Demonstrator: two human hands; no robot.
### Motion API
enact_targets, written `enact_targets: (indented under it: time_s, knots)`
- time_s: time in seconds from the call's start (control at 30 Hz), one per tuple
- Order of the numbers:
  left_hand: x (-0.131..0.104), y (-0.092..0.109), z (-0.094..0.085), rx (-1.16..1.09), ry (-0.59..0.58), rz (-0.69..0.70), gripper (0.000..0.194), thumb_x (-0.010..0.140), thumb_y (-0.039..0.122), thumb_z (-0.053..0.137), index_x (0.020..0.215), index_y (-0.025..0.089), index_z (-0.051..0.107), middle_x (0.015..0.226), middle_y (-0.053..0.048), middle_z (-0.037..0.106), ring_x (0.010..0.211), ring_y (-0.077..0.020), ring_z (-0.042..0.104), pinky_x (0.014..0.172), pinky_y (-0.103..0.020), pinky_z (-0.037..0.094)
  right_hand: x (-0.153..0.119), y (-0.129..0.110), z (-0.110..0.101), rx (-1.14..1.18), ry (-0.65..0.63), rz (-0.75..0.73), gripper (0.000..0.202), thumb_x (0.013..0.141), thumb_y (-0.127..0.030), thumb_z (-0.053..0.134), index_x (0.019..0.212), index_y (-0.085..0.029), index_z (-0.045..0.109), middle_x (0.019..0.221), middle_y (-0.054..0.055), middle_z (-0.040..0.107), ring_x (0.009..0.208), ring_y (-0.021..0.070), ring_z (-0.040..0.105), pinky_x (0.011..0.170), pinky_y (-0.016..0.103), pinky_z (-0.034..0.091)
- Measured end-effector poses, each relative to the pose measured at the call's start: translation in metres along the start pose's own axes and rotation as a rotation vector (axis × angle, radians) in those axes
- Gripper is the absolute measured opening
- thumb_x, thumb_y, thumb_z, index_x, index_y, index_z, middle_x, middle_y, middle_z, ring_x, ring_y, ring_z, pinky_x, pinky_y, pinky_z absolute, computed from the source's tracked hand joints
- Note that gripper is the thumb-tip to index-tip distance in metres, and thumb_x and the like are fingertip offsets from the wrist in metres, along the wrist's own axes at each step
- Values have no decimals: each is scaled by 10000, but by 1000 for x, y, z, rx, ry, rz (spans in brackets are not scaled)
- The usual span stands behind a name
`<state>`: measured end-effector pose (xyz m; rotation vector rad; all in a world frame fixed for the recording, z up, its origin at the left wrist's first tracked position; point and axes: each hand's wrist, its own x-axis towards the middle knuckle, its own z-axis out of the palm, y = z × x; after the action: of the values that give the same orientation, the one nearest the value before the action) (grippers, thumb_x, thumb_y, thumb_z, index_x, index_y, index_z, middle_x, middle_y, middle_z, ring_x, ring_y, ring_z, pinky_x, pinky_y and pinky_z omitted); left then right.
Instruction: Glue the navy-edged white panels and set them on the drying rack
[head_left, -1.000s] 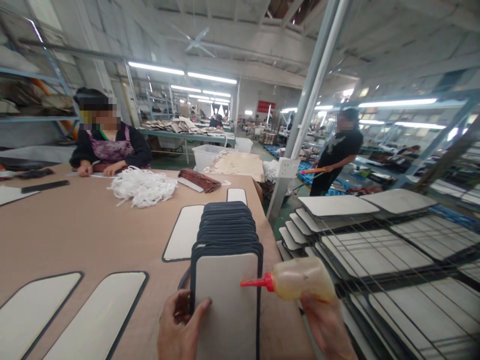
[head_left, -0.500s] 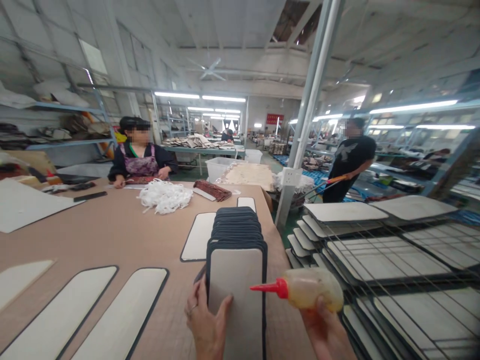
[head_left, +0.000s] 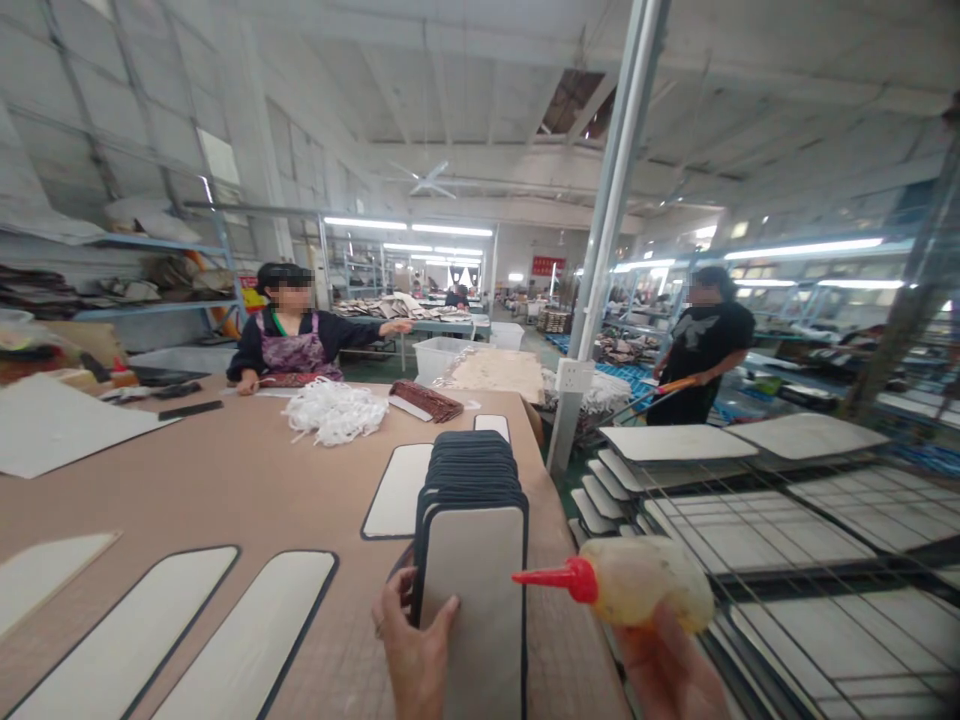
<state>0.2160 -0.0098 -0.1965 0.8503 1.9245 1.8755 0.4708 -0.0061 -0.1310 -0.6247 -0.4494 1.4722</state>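
My left hand [head_left: 416, 640] grips the left edge of a pale, dark-bordered panel [head_left: 484, 600], its thumb on the face and its fingers around the side. Behind that panel runs a leaning stack of similar panels [head_left: 472, 465], mostly showing dark rounded ends. In my right hand [head_left: 667, 660] is a squeeze bottle [head_left: 649, 580] with a red nozzle and yellowish contents. The bottle lies sideways in the grip, its tip pointing left at the panel's right edge; whether they touch I cannot tell.
More bordered panels [head_left: 247, 630] lie flat at left on the brown table [head_left: 300, 510]. White strips [head_left: 337, 410] and a patterned bundle [head_left: 426, 400] sit farther back. A wire rack [head_left: 757, 530] of panels and a metal post [head_left: 600, 270] stand at right. Two co-workers are nearby.
The co-worker across the table has stretched out an arm. My bottle has shifted slightly right, away from the panel. My left hand keeps its hold, and the whole view has moved a little.
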Motion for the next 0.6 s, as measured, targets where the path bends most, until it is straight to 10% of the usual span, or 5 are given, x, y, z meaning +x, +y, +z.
enact_targets:
  time_s: [0.27, 0.6]
  knots:
    - [-39, 27, -9, 9, -157, 169, 441, 920, 417, 444, 1294, 205, 538, 1338, -131, 598, 1298, -297, 504, 1084, -447, 383, -12, -32, 38, -21, -18, -181, 598, 582, -361, 914, 1144, -324, 711, 1121, 34, 754, 1016, 281, 706, 1019, 446, 487]
    - [25, 141, -42, 417, -896, 799, 250, 908, 282, 512, 764, 218, 706, 726, -26, 711, 717, -194, 605, 741, -315, 411, -20, -93, 68, -210, -314, -306, 541, 574, -339, 901, 1085, -319, 726, 1102, 33, 758, 998, 258, 697, 907, 386, 553]
